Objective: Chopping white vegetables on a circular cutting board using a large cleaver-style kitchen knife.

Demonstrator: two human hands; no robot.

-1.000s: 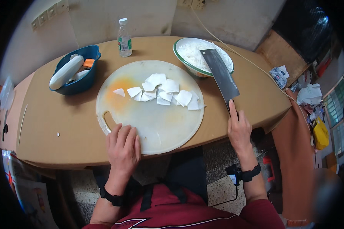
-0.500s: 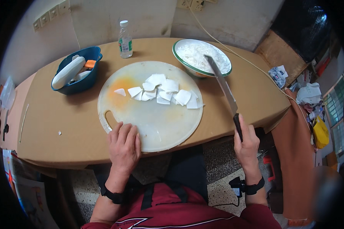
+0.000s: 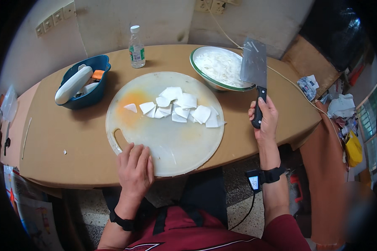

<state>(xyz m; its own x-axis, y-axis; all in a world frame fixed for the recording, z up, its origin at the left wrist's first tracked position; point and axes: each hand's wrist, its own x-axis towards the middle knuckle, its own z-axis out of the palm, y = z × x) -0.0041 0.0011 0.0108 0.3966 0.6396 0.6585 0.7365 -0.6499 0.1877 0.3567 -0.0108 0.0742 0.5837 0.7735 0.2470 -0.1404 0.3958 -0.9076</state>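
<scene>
Right hand [image 3: 264, 119] gripping cleaver [image 3: 254, 67] upright; left hand [image 3: 134, 167], fingers flat, steadying cutting board [image 3: 171, 142]; white slices [image 3: 180, 108] lying cut, uncollected.

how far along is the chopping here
Done: a bowl holds white shreds, and flat white slices lie on the cutting board. In hand: the right hand grips a cleaver, blade up, while the left hand rests on the board's edge. Left: the slices aren't shredded, and the blue bowl holds a whole white radish.

Clear plastic bottle [image 3: 136, 47], white cap, green-and-white label, upright at bench [image 3: 63, 134] rear. Small lit screen [image 3: 254, 181] strapped at right wrist.
</scene>
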